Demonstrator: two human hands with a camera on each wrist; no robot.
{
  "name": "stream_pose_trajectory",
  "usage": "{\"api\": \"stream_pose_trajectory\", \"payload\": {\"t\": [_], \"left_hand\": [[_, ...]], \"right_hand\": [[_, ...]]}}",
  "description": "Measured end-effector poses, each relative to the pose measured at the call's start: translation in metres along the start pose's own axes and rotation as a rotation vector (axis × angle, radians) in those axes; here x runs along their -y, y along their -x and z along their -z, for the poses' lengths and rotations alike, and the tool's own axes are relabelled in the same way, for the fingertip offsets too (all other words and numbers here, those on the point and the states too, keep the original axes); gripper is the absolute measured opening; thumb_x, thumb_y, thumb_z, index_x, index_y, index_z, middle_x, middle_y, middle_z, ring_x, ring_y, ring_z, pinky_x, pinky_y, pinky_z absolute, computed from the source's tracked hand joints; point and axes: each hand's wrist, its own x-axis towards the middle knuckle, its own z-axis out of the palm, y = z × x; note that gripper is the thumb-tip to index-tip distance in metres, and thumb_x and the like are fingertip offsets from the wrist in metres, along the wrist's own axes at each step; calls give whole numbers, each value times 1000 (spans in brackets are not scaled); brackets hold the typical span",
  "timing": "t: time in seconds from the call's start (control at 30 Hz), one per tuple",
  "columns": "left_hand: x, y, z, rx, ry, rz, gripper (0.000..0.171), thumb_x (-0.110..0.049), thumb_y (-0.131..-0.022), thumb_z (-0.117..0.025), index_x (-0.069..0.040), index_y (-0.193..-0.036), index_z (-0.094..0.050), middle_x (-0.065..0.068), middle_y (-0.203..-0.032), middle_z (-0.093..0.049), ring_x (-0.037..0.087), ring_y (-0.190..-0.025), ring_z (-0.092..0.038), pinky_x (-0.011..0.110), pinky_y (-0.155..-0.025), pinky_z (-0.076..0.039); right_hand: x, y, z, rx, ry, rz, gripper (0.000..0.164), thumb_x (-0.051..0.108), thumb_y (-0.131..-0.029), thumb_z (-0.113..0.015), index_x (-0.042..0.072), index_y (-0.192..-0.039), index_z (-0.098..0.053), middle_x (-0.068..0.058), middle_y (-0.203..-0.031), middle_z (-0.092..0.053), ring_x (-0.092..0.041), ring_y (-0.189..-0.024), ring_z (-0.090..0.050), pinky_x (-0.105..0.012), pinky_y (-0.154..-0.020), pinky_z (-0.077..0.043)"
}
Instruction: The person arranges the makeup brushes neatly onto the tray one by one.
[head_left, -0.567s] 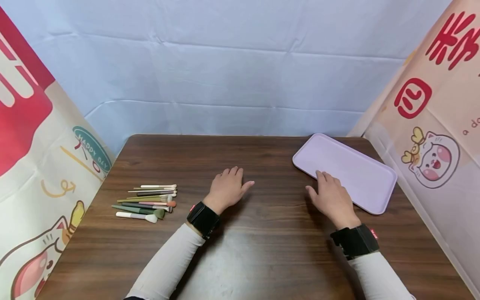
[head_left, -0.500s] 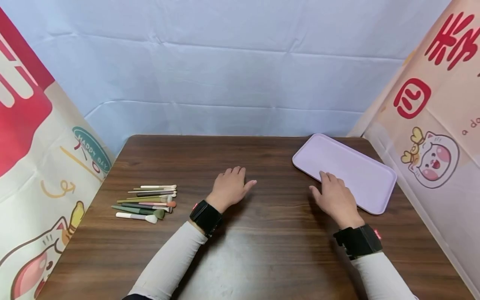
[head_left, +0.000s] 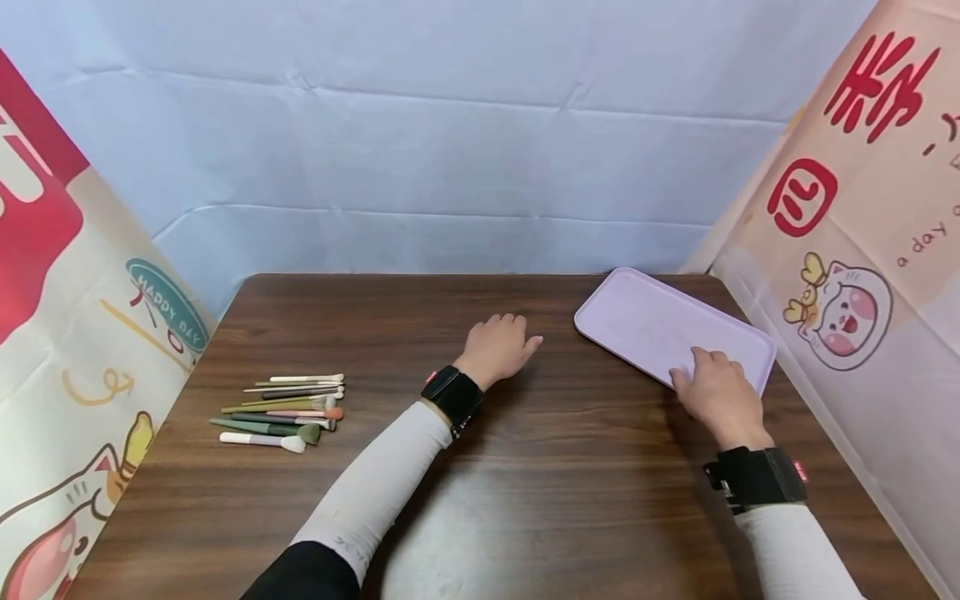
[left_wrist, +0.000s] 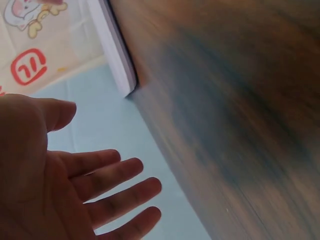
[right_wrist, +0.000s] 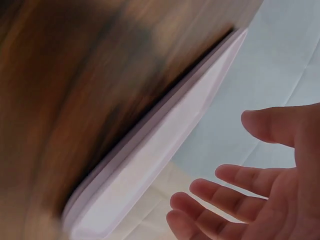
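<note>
My left hand [head_left: 495, 348] is over the middle of the table, fingers spread and holding nothing. In the left wrist view that hand [left_wrist: 95, 175] shows its palm side, with a corner of the tray beyond it. My right hand [head_left: 722, 395] hovers over the near right part of a pale purple rectangular tray [head_left: 637, 317], hiding some of its near edge. The right wrist view shows the fingers [right_wrist: 235, 187] relaxed and apart from the tray [right_wrist: 155, 145]. The tray lies slanted at the table's back right.
Several makeup brushes [head_left: 281, 406] lie side by side on the left of the brown wooden table [head_left: 570, 500]. A pale blue cloth [head_left: 420, 142] hangs behind the table. Printed curtains [head_left: 840, 217] stand along both sides.
Both hands have moved right, the left one also a little away from me. My right hand now overlaps more of the tray. The head view has shifted slightly; tray and brushes stay put.
</note>
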Motion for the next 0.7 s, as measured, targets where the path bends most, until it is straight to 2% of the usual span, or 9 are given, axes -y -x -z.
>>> {"api": "stream_pose_trajectory", "payload": {"t": [0.27, 0.37, 0.53, 0.7], "left_hand": [[-12, -38, -9, -39, -1, -22, 53, -48, -109, -33, -13, -142, -55, 3, -137, -61, 21, -125, -57, 40, -100, -51], [-18, -52, -13, -38, 21, -23, 52, -47, -109, -35, -13, -143, -55, 3, -140, -60, 21, -129, -56, 40, -102, -49], [-33, -67, -18, -17, 52, -21, 49, -42, -109, -36, -12, -142, -55, 4, -139, -60, 22, -128, -54, 38, -102, -49], [-50, -78, -16, -30, 14, 0, 45, -38, -109, -36, -13, -139, -58, 3, -133, -60, 21, -125, -53, 38, -100, -49]], "right_hand": [[-29, -1, 7, 64, 16, -138, 59, 29, -99, -52, -18, -134, -42, -43, -127, -42, -62, -116, -42, -73, -85, -41], [-39, -2, 9, 89, 23, -177, 60, 30, -98, -53, -20, -129, -43, -45, -120, -41, -63, -110, -44, -72, -79, -43], [-51, 1, 12, 140, 24, -252, 65, 31, -96, -55, -27, -121, -40, -47, -110, -41, -62, -100, -47, -68, -71, -45], [-58, 1, 15, 185, 11, -315, 71, 32, -95, -54, -31, -122, -35, -50, -110, -42, -64, -98, -49, -67, -74, -46]]}}
